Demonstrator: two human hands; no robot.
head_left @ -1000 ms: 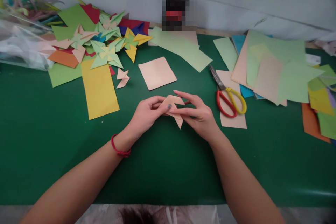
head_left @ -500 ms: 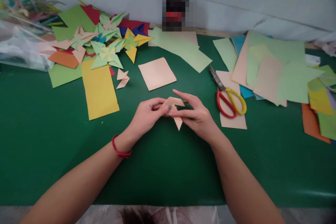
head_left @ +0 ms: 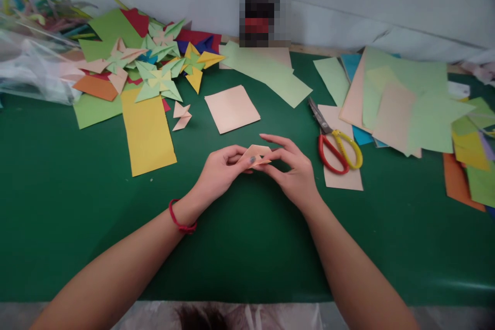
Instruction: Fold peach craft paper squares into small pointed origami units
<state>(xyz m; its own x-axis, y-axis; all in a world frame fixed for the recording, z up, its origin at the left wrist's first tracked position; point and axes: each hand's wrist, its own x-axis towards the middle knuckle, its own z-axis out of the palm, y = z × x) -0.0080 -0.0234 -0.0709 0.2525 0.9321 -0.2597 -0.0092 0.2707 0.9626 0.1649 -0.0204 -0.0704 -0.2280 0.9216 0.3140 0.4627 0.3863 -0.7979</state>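
Between my two hands is a small folded piece of peach paper (head_left: 258,151), held just above the green table. My left hand (head_left: 220,167) pinches its left side, thumb on top and fingers partly hidden behind. On the other side, the thumb and a finger of my right hand (head_left: 293,165) close on a folded flap, while its index finger stretches out above. A stack of square peach paper (head_left: 232,109) lies just beyond my hands. To its left rests a small folded peach piece (head_left: 182,116).
Scissors (head_left: 335,136) with red and yellow handles lie on a peach sheet at the right. Folded paper pinwheels (head_left: 160,80) and coloured sheets pile at the far left by a yellow rectangle (head_left: 149,134). More loose sheets (head_left: 406,93) overlap at the far right.
The flap that pointed down toward me is now folded up between my right thumb and finger. My right fingers have closed in on the paper; my left hand has barely moved.
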